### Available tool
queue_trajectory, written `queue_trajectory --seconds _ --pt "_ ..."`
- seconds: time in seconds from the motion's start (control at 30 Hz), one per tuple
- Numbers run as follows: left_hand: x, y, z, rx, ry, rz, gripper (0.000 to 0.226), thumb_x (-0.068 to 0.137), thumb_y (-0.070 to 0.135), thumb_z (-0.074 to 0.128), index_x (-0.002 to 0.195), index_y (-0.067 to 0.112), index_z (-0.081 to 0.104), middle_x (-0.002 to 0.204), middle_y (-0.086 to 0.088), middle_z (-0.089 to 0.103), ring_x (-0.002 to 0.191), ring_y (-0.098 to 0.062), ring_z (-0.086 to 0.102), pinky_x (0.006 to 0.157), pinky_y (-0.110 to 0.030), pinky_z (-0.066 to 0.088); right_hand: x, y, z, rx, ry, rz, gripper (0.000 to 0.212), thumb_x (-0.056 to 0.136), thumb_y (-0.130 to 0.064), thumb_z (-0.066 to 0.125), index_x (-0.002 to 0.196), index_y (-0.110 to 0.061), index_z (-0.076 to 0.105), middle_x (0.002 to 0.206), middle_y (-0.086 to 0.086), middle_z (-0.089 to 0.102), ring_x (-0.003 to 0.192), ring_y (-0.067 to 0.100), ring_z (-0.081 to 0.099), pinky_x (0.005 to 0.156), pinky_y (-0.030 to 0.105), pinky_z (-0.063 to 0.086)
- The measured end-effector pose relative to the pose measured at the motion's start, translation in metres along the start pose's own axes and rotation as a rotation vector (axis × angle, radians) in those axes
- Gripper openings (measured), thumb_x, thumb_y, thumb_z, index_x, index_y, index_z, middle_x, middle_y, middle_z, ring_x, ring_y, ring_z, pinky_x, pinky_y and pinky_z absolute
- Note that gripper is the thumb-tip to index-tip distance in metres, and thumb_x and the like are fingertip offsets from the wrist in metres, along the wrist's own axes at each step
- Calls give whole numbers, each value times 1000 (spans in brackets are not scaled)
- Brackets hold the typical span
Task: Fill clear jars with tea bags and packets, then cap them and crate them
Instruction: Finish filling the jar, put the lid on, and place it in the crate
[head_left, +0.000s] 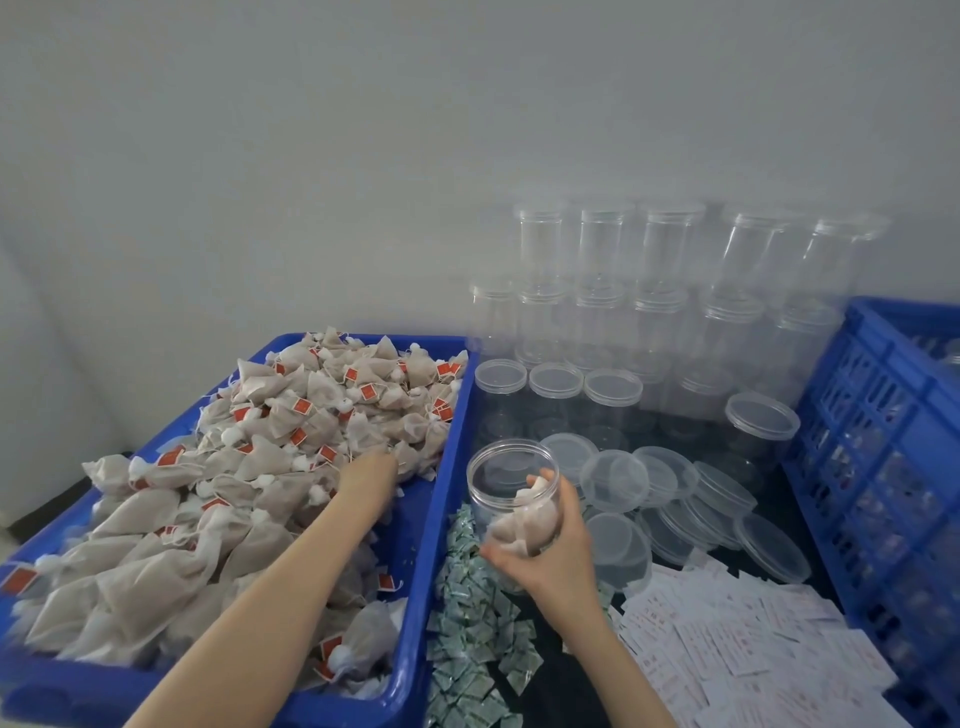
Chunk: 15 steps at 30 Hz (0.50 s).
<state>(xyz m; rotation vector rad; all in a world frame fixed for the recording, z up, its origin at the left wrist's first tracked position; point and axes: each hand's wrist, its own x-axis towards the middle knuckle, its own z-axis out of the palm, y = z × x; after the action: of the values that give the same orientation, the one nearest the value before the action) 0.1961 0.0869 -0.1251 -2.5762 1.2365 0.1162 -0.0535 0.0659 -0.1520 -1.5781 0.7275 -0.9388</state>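
Note:
My right hand (558, 556) grips an open clear jar (511, 488), tilted toward the left, with a few tea bags lying inside it. My left hand (369, 475) reaches into the blue bin (441, 499) of pyramid tea bags (270, 467) with red tags; its fingers are buried among the bags and blurred, so their grip is hidden. Small green packets (467, 623) lie in a heap below the jar. White packets (737, 644) spread out at the lower right.
Loose clear lids (670, 499) are stacked to the right of the jar. Empty capped jars (608, 389) stand in rows and stacks against the wall. A blue slatted crate (883, 467) stands at the right edge.

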Motion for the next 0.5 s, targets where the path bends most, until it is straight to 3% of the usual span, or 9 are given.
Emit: queue_trajectory --seconds 0.1,0.17,0.27,0.33,0.5 --pt "-2 -3 -7 -75 -15 -33 58 65 29 85 113 15 57 113 -2 63 103 -23 63 72 -32 51 0 1 -1 -4 7 14 104 43 -41 91 135 -36 44 126 -4 58 108 22 64 93 45 56" --pt "-5 -6 -13 -150 -8 -54 53 67 29 85 109 14 57 110 -3 62 102 -24 63 75 -32 52 -1 2 -1 -9 11 16 102 43 -41 91 134 -38 44 125 -5 58 107 21 65 91 44 57" --pt "-7 -12 -26 -272 138 -85 22 85 11 64 107 8 62 114 -11 62 103 -29 63 80 -33 52 -1 3 -1 -14 18 28 103 43 -41 91 135 -39 43 127 -6 57 110 21 64 93 45 56" --pt "-10 -17 -38 -304 232 -94 26 90 2 52 114 6 60 114 -14 61 102 -30 62 81 -34 52 -2 4 -1 -28 15 45 109 42 -44 90 139 -36 41 132 -6 54 115 22 60 97 46 54" --pt "-27 -24 -68 -380 378 -81 21 90 5 49 109 7 57 87 -7 54 75 -22 56 62 -29 46 -3 6 0 -44 13 63 109 45 -44 91 141 -34 40 133 -6 53 119 21 59 98 46 53"
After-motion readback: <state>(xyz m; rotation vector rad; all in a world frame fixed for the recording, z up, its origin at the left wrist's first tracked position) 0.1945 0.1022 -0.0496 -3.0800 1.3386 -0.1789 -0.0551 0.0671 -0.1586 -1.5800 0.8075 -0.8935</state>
